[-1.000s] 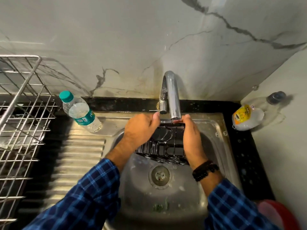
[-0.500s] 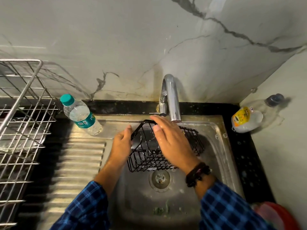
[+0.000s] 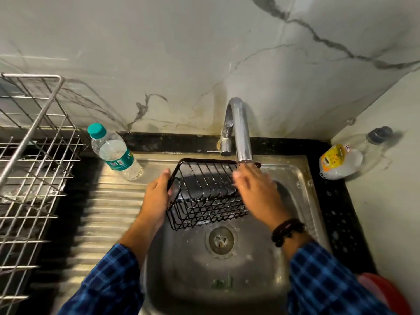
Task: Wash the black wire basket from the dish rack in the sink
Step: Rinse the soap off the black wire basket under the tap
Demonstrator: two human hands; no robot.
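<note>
The black wire basket (image 3: 204, 196) is held tilted over the steel sink (image 3: 300, 176), just below the chrome tap (image 3: 241, 133). My left hand (image 3: 156, 196) grips its left end. My right hand (image 3: 256, 192) lies flat with fingers spread over the basket's right side, directly under the spout, and hides that end. The silver dish rack (image 3: 34, 155) stands on the far left.
A water bottle with a teal cap (image 3: 113, 153) stands on the ribbed drainboard (image 3: 109, 212) left of the sink. A clear bottle with a yellow label (image 3: 338, 162) lies at the right corner. Something red (image 3: 386, 292) sits at the bottom right. The drain (image 3: 219, 239) is below the basket.
Both hands first held the basket's ends under the tap. The basket has since been turned and tilted; my right hand moved onto its right side, my left stays on the left end.
</note>
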